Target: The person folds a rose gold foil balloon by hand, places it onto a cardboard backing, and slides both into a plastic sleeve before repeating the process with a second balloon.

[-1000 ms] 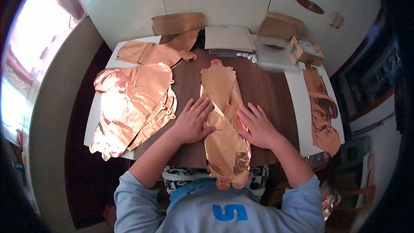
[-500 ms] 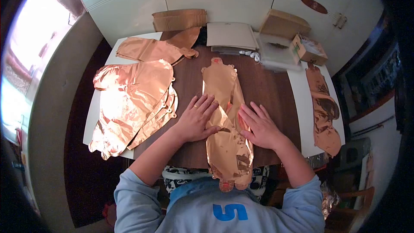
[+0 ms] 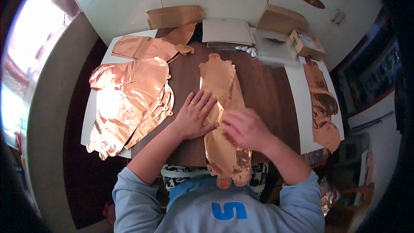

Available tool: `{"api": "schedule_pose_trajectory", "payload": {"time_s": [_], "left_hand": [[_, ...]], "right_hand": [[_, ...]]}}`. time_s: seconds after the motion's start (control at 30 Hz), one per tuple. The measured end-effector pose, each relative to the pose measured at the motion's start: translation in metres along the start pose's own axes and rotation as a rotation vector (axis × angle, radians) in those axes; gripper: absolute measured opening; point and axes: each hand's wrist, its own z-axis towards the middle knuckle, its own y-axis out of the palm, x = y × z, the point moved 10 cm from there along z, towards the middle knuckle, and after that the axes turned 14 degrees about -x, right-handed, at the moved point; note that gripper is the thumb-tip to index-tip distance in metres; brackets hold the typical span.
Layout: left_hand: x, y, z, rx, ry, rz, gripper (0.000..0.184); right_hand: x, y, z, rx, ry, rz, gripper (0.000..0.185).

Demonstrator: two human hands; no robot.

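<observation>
A flat, folded rose-gold foil balloon (image 3: 217, 80) lies lengthwise on the brown tabletop, its near end reaching over the table edge towards my body. My left hand (image 3: 196, 115) rests flat on its left edge, fingers spread, a ring on one finger. My right hand (image 3: 246, 130) is over the middle of the foil, its fingers curled inward and smeared by motion. Whether they touch or hold the foil, I cannot tell. Small tabs and a reddish patch show at the balloon's far end.
More flat foil balloons (image 3: 129, 99) lie stacked on the left, with others (image 3: 142, 47) behind them. A folded foil balloon (image 3: 322, 103) is on the right. At the back stand white card sheets (image 3: 228, 31), a small open box (image 3: 307, 45) and clear plastic bags (image 3: 276, 47).
My right hand has lifted from the foil's right edge and moved left over its middle, fingers curling. My left hand stays on the foil. The whole view has shifted slightly.
</observation>
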Motion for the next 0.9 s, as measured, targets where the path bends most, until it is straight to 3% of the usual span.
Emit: {"api": "schedule_pose_trajectory", "payload": {"time_s": [0.1,0.3,0.5,0.6,0.9], "left_hand": [[0.000,0.001,0.000,0.015,0.021,0.058,0.075],[-0.004,0.000,-0.002,0.062,0.093,0.025,0.064],[-0.011,-0.007,0.003,0.064,0.072,-0.025,0.067],[-0.010,-0.005,0.004,0.047,0.053,0.003,0.068],[-0.021,-0.007,0.008,0.063,0.029,0.015,0.072]], "right_hand": [[-0.050,0.017,0.011,0.088,-0.168,-0.064,0.030],[-0.064,0.037,0.005,0.038,-0.089,-0.349,0.032],[-0.066,0.048,-0.003,-0.069,-0.035,-0.356,0.042],[-0.061,0.038,0.002,0.059,-0.008,-0.284,0.049],[-0.077,0.072,-0.008,-0.088,0.028,-0.401,0.057]]}}
